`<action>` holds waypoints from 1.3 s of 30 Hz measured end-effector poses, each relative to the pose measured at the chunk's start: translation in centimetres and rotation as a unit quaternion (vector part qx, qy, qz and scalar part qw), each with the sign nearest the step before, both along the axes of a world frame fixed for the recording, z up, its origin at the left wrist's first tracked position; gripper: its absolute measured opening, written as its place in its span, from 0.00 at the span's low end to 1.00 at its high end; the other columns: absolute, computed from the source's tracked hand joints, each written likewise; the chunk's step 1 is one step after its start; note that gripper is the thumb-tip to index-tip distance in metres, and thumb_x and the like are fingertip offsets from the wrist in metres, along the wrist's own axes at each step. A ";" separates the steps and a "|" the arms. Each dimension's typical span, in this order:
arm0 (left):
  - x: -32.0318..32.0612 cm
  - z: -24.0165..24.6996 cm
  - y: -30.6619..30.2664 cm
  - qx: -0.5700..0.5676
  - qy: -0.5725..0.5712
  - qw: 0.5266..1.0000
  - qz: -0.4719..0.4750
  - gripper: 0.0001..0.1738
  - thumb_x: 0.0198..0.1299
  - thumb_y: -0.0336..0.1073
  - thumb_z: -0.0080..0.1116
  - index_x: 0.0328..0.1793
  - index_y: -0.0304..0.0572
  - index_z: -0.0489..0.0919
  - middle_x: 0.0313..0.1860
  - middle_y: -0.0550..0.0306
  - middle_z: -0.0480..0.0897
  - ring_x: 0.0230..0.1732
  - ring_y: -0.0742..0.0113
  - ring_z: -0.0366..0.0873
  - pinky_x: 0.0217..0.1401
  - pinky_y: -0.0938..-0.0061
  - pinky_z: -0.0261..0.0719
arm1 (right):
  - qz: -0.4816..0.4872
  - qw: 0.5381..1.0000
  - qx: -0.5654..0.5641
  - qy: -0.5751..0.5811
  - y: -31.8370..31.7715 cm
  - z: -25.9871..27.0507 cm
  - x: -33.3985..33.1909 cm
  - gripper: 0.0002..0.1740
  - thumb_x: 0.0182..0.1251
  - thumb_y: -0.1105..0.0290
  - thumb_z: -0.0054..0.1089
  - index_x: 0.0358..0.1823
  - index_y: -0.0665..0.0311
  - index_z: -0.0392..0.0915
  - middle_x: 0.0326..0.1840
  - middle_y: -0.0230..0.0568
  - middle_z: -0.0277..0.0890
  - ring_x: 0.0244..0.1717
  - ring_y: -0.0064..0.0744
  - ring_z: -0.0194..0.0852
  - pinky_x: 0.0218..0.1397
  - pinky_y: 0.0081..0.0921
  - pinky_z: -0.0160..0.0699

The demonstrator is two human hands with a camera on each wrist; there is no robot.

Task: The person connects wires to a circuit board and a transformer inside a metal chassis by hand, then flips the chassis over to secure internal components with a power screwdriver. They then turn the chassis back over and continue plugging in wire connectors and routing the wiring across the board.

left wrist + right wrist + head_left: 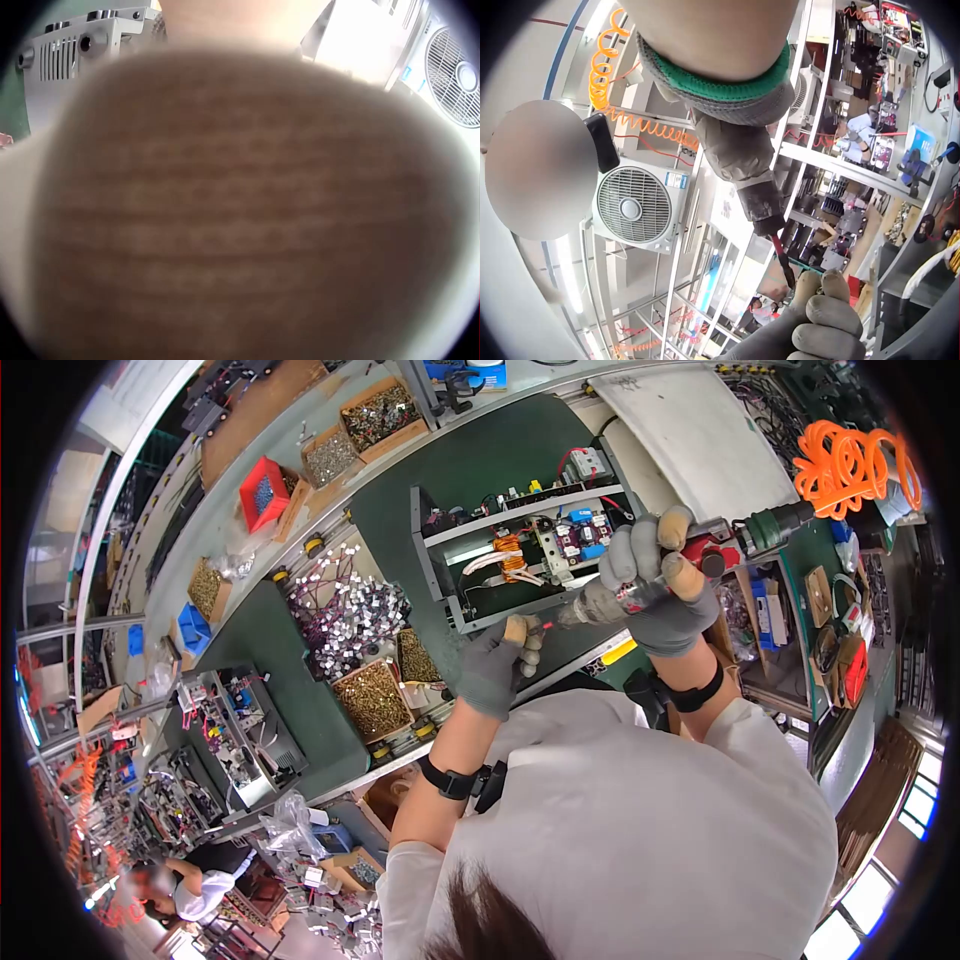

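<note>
In the head view my right hand (pixel 665 575), gloved in grey with tan fingertips, grips a power screwdriver (pixel 597 603) with a grey, tape-wrapped nose and red body. Its bit (pixel 782 262) points toward my left hand (pixel 495 665). The left fingers are curled, thumb and index finger pinching at the bit's tip; anything small between them is hidden. Both hands are over the near edge of an open grey metal chassis (pixel 480 622), which holds an orange-wound coil (pixel 510 558), blue components (pixel 582 532) and wiring. The left wrist view is mostly blocked by a blurred brown surface.
Left of the chassis lie a pile of white connectors (pixel 345 610) and a box of brass-coloured small parts (pixel 372 700). A second chassis (pixel 240 725) stands farther left. An orange coiled hose (pixel 850 465) hangs at the right; a white panel (pixel 700 445) lies behind.
</note>
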State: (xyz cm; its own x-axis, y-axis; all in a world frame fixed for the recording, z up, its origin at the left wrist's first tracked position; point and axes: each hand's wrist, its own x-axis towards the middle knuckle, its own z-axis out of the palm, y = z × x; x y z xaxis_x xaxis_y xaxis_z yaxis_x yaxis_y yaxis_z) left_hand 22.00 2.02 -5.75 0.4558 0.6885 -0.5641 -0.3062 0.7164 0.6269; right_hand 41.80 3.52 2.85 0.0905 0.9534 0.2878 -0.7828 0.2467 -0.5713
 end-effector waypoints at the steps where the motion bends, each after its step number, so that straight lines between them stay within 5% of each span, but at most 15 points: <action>1: 0.1 0.1 -0.1 -0.004 -0.015 1.000 0.011 0.20 0.64 0.47 0.54 0.48 0.34 0.77 0.32 0.62 0.77 0.27 0.79 0.70 0.27 0.84 0.68 | 0.006 1.000 -0.002 -0.001 0.2 -0.2 0.2 0.13 0.57 0.71 0.57 0.37 0.56 0.60 0.25 0.33 0.58 0.31 0.32 0.61 0.36 0.33 0.66; 15: 1.6 0.8 1.5 0.004 -0.047 0.998 0.033 0.23 0.64 0.48 0.53 0.51 0.32 0.75 0.35 0.56 0.76 0.30 0.74 0.70 0.31 0.83 0.70 | -0.013 1.000 -0.003 -0.002 1.7 -1.3 1.6 0.13 0.55 0.70 0.58 0.36 0.55 0.60 0.24 0.32 0.58 0.31 0.31 0.61 0.33 0.32 0.66; 17: 2.2 1.2 2.3 -0.121 -0.124 0.985 0.026 0.25 0.63 0.52 0.53 0.54 0.37 0.73 0.34 0.57 0.77 0.32 0.70 0.74 0.32 0.79 0.73 | -0.013 1.000 -0.006 0.011 1.9 -1.8 2.2 0.13 0.55 0.70 0.57 0.37 0.56 0.61 0.25 0.33 0.58 0.31 0.32 0.61 0.35 0.32 0.66; 21: 2.7 -1.2 6.0 -0.088 -0.101 0.991 -0.009 0.20 0.66 0.47 0.49 0.50 0.36 0.76 0.42 0.51 0.79 0.37 0.63 0.76 0.38 0.75 0.75 | -0.069 0.996 -0.028 0.042 2.3 -2.3 3.3 0.11 0.57 0.70 0.54 0.40 0.56 0.63 0.26 0.34 0.59 0.34 0.33 0.63 0.39 0.33 0.67; 22: 2.8 -2.6 6.8 0.166 0.148 0.973 -0.056 0.17 0.64 0.43 0.50 0.51 0.38 0.76 0.44 0.50 0.79 0.41 0.60 0.77 0.42 0.73 0.75 | -0.072 0.996 -0.024 0.045 2.4 -2.5 4.1 0.10 0.59 0.69 0.53 0.41 0.57 0.64 0.27 0.35 0.59 0.35 0.34 0.63 0.42 0.34 0.67; 23: 3.0 -3.7 7.5 0.402 0.375 0.830 -0.096 0.15 0.63 0.39 0.50 0.52 0.40 0.76 0.47 0.50 0.79 0.44 0.58 0.78 0.46 0.71 0.76 | -0.075 0.996 -0.026 0.045 2.5 -2.7 4.9 0.10 0.59 0.69 0.53 0.41 0.57 0.64 0.27 0.35 0.59 0.35 0.34 0.63 0.42 0.34 0.67; 25: 3.5 -5.3 8.6 0.446 0.355 0.807 -0.151 0.15 0.58 0.34 0.52 0.52 0.45 0.77 0.50 0.52 0.78 0.49 0.55 0.77 0.53 0.69 0.74 | -0.141 0.989 -0.036 0.005 2.7 -2.7 6.1 0.09 0.60 0.69 0.51 0.40 0.59 0.64 0.27 0.35 0.59 0.35 0.35 0.63 0.42 0.34 0.67; 26: 3.7 -5.4 9.2 0.499 0.370 0.739 -0.260 0.14 0.58 0.32 0.52 0.51 0.46 0.77 0.49 0.53 0.78 0.50 0.55 0.76 0.54 0.69 0.73 | -0.177 0.982 -0.061 -0.012 2.8 -2.0 6.1 0.07 0.60 0.71 0.50 0.38 0.58 0.63 0.25 0.30 0.53 0.32 0.30 0.53 0.39 0.30 0.57; 27: 4.0 -5.6 9.5 0.543 0.376 0.657 -0.363 0.14 0.57 0.31 0.53 0.50 0.47 0.78 0.49 0.54 0.79 0.51 0.54 0.75 0.56 0.68 0.73 | -0.182 0.981 -0.062 -0.013 2.7 -1.9 6.5 0.07 0.60 0.71 0.50 0.38 0.58 0.63 0.25 0.30 0.53 0.32 0.30 0.53 0.39 0.30 0.57; 31: 4.1 -6.5 10.9 0.567 0.353 0.615 -0.418 0.12 0.56 0.29 0.55 0.46 0.48 0.79 0.45 0.55 0.80 0.49 0.55 0.76 0.56 0.68 0.72 | -0.235 0.969 -0.072 -0.030 2.3 -2.4 8.2 0.07 0.59 0.71 0.50 0.38 0.59 0.64 0.25 0.31 0.55 0.32 0.30 0.53 0.40 0.31 0.57; 32: 3.8 -7.4 10.9 0.567 0.351 0.614 -0.422 0.12 0.56 0.29 0.55 0.46 0.48 0.79 0.45 0.55 0.80 0.49 0.55 0.76 0.56 0.68 0.72 | -0.242 0.966 -0.078 -0.038 2.1 -2.4 8.4 0.07 0.59 0.71 0.50 0.38 0.59 0.64 0.26 0.32 0.56 0.32 0.31 0.54 0.40 0.31 0.59; 34: 3.3 -9.5 10.8 0.572 0.282 0.721 -0.270 0.14 0.57 0.24 0.50 0.50 0.44 0.77 0.42 0.53 0.79 0.41 0.58 0.78 0.44 0.72 0.76 | -0.253 0.963 -0.085 -0.046 1.8 -2.6 8.6 0.07 0.59 0.71 0.51 0.38 0.59 0.65 0.26 0.32 0.57 0.33 0.31 0.56 0.41 0.32 0.60; 35: 3.3 -9.6 10.8 0.572 0.279 0.721 -0.274 0.14 0.57 0.24 0.50 0.50 0.44 0.77 0.42 0.53 0.79 0.41 0.58 0.78 0.44 0.72 0.76 | -0.250 0.963 -0.089 -0.040 1.7 -2.8 8.6 0.08 0.59 0.71 0.50 0.39 0.60 0.66 0.27 0.33 0.58 0.34 0.32 0.58 0.42 0.33 0.61; 37: 3.1 -9.9 10.4 0.252 0.259 0.927 -0.104 0.13 0.58 0.24 0.50 0.51 0.38 0.72 0.39 0.53 0.79 0.33 0.70 0.78 0.33 0.81 0.75 | -0.250 0.963 -0.096 -0.033 1.4 -3.3 8.7 0.08 0.60 0.71 0.50 0.40 0.60 0.66 0.28 0.34 0.60 0.35 0.33 0.60 0.43 0.33 0.63; 39: 4.7 -8.1 9.8 0.254 0.241 0.936 -0.046 0.13 0.60 0.25 0.49 0.51 0.34 0.69 0.36 0.53 0.80 0.25 0.78 0.75 0.23 0.85 0.71 | -0.243 0.962 -0.115 -0.036 1.4 -4.0 8.8 0.09 0.60 0.71 0.50 0.42 0.60 0.67 0.29 0.34 0.62 0.37 0.33 0.62 0.44 0.33 0.64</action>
State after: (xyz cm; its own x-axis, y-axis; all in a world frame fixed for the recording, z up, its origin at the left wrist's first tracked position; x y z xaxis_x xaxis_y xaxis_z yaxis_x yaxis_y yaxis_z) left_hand 26.67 11.81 -13.80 0.3028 0.8942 -0.3299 0.1481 0.2978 0.9431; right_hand 50.57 4.92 -1.12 0.5296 0.8427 0.0966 -0.5625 0.4341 -0.7037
